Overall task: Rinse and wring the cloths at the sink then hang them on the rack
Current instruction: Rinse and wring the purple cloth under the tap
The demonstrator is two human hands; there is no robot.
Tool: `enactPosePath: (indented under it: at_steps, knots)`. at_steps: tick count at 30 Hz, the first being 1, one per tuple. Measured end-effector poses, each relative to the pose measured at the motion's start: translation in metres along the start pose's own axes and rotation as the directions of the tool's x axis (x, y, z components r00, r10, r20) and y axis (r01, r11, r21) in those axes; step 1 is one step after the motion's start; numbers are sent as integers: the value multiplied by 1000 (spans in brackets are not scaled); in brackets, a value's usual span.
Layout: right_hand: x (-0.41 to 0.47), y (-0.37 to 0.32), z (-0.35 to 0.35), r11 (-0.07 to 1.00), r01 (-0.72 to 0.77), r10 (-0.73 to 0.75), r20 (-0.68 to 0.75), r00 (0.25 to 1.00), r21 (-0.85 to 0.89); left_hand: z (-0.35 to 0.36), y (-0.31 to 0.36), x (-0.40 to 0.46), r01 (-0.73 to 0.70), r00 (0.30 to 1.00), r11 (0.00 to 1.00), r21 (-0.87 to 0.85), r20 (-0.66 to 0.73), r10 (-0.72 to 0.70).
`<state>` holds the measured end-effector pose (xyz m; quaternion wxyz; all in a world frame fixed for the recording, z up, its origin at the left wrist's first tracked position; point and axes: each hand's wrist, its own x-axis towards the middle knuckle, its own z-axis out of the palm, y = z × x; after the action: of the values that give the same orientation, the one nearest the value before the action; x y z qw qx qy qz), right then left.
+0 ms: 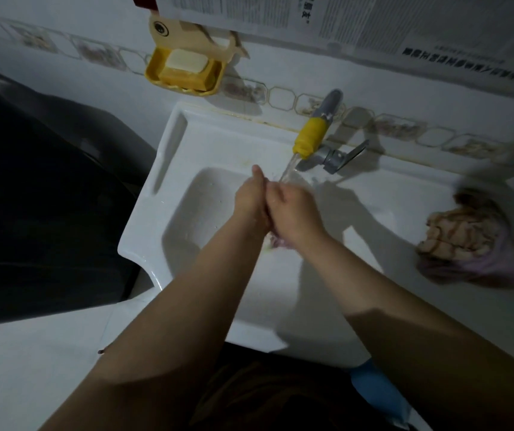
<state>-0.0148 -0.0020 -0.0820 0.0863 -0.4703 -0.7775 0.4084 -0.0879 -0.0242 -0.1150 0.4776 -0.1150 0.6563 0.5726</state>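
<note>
Squeezing cloth [275,244] between left hand [251,202] and right hand [293,209] under tap [308,135]; both gripping it; risking splashing over sink [168,169] rim, probably.

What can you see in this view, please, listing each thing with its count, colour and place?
sink: one, white, centre
tap: one, grey with yellow nozzle, behind the basin, running
soap dish: one, yellow, on the wall, holding soap
bundled cloth: one, beige and purple, on the right ledge
cloth in hands: one, purplish, mostly hidden, over the basin
left hand: one, gripping the cloth
right hand: one, gripping the cloth
</note>
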Motion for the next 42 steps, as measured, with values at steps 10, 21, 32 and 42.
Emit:
enactPosePath:
  at_steps: [10,21,32,42]
  knots:
    - [9,-2,-8,999,18,-17,-25,1000,44,0,18,-24,178,965,980,-90,212,-156]
    - [7,50,-9,976,-219,170,672,721,-11,-68,88,-17,-119,975,993,-27,187,122]
    - [9,30,-38,966,-105,43,252,967,236,-114,42,24,-3,992,377,926,50,-113]
    - [13,19,-32,957,-82,-59,461,885,279,-49,35,-28,-619,667,624,477,739,96]
